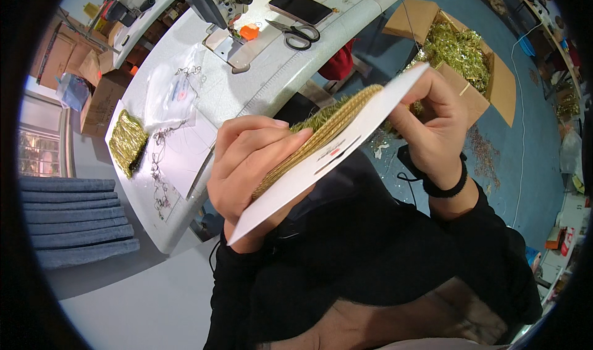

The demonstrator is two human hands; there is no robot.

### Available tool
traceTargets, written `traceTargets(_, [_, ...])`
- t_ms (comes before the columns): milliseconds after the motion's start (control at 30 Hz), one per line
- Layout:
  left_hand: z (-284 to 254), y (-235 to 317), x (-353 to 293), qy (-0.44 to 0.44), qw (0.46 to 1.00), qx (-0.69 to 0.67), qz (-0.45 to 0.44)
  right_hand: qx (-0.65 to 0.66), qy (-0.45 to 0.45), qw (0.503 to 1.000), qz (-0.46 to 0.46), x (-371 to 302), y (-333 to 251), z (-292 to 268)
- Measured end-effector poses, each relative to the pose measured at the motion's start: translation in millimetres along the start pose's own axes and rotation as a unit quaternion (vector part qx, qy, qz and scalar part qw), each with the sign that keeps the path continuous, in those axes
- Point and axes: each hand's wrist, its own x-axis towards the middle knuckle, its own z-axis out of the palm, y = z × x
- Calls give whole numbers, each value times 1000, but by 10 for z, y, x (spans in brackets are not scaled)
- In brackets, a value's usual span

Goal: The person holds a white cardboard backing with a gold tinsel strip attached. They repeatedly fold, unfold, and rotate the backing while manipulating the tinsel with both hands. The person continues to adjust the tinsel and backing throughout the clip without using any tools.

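In front of my chest I hold a white card (377, 118) with small printing and a slot in it, tilted upward to the right. A flat gold braided piece (333, 131) lies along its far side, with a fringe of green-gold tinsel (326, 113) behind. My left hand (244, 158) is wrapped round the card and the braid at the lower left, fingers on the braid. My right hand (435, 121) has its thumb and forefinger bent near the card's upper right corner; its other fingers are partly hidden, and its grip on the corner looks light.
A sewing machine (207, 1) stands on the white table (265, 87), with black scissors (298, 36), a phone (301, 7) and an orange piece (249, 32). A gold tinsel bundle (128, 141) and plastic bag (170, 97) lie left. A cardboard box (501, 84) of tinsel sits on the floor.
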Motion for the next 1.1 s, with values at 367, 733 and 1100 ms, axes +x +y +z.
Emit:
traceTargets(367, [266,-89,-61,61,989,129,-22,-49,17,991,120,-101,-37,362])
traceTargets(733, [410,-162,-83,83,991,101,-41,-157,-79,984,-39,-170,-13,473])
traceTargets(1100, [402,-148,-80,7,997,32,-73,-130,-108,985,15,-72,39,329])
